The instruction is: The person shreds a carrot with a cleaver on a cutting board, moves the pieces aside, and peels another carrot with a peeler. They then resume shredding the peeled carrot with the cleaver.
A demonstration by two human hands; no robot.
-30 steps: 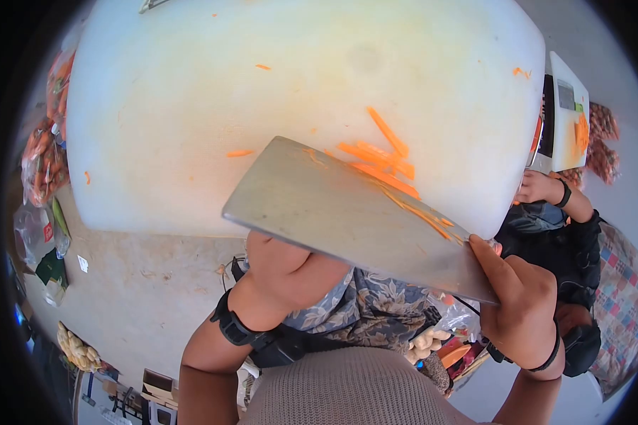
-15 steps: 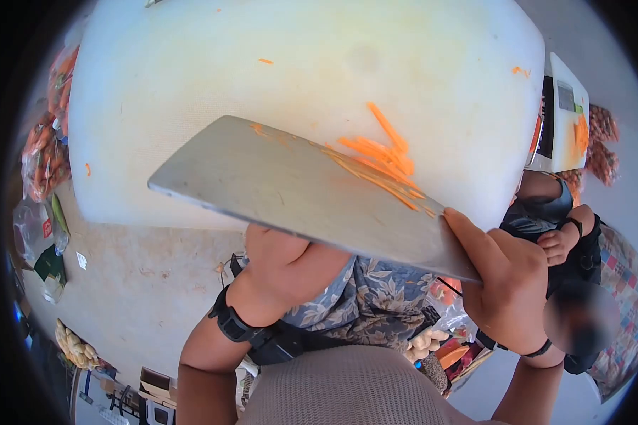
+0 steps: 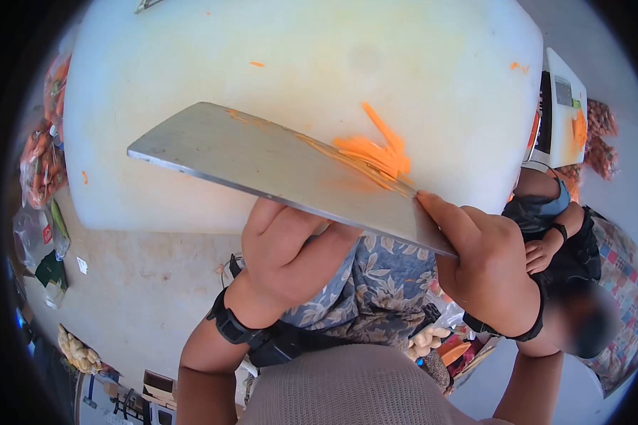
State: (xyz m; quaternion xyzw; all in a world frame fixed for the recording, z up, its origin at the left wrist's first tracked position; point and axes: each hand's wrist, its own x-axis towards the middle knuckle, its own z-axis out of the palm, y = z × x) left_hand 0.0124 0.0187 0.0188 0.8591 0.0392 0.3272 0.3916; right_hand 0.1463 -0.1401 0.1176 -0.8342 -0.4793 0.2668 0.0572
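Our right hand (image 3: 485,265) is closed around the handle end of the cleaver (image 3: 276,166), forefinger stretched along the spine. The broad blade lies nearly flat and reaches out toward 10 o'clock across the near edge of the white cutting board (image 3: 191,64). The carrot strips (image 3: 376,152) lie in a loose orange heap on the board at about 1 o'clock from the blade's heel, some of them touching or clinging to the steel. Our left hand (image 3: 283,251) sits under the blade at the board's near edge, at 6 o'clock from the blade's middle. Its fingers are hidden behind the metal, so we cannot tell whether it is cupped open or closed. To gather well, we judge it best to keep the blade low and flat against the board, sweep the strips in one steady pass, and hold the left fingers clear of the cutting edge. A scale (image 3: 563,106) stands off the board's edge at 3 o'clock, another person's hand (image 3: 542,255) is near at 4 o'clock, and bagged carrots (image 3: 39,156) lie at 9 o'clock
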